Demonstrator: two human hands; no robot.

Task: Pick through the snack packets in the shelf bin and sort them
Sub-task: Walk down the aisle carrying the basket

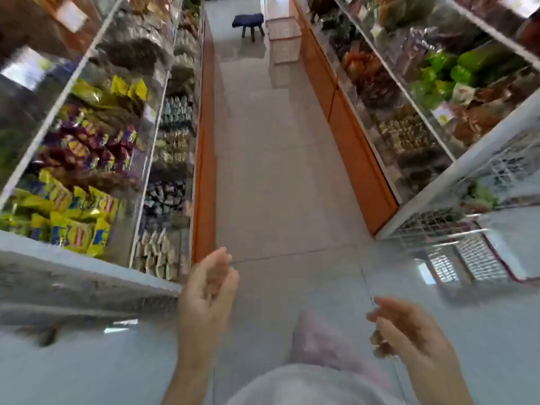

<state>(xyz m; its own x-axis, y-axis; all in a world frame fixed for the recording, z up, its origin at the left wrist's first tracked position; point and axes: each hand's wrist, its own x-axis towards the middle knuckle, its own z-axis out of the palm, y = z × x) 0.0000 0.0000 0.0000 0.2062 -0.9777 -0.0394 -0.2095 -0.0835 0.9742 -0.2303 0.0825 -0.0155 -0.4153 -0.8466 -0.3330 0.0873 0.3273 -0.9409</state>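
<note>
Two hands up over the floor [277, 171], mid-aisle, neither in a bin. Left hand [207, 290]: loosely curled, palm inward, nothing plainly held. Faint clear edge at its tips, maybe film, too blurred to call. Right hand [409, 334]: tips drawn together round a small brown smear; pinching or not, cannot tell.

Just up and left of the left hand, nearest of all: pale packets [157, 255], standing on edge in a bin behind a clear front. Further left of that grip, yellow packets [76, 229], heaped in another bin. Rows running away from both hands, along the aisle. Right of the right hand, only wire baskets [455, 226], contents unclear; right shelf [409, 97] bins further up and away. Probably a left-hand reach next, up and outward; target bin unclear.

Counted: two hands, two shelf runs, one stool [248, 23], one white crate [283, 36] beside it. Packets too many and too smeared to number.
</note>
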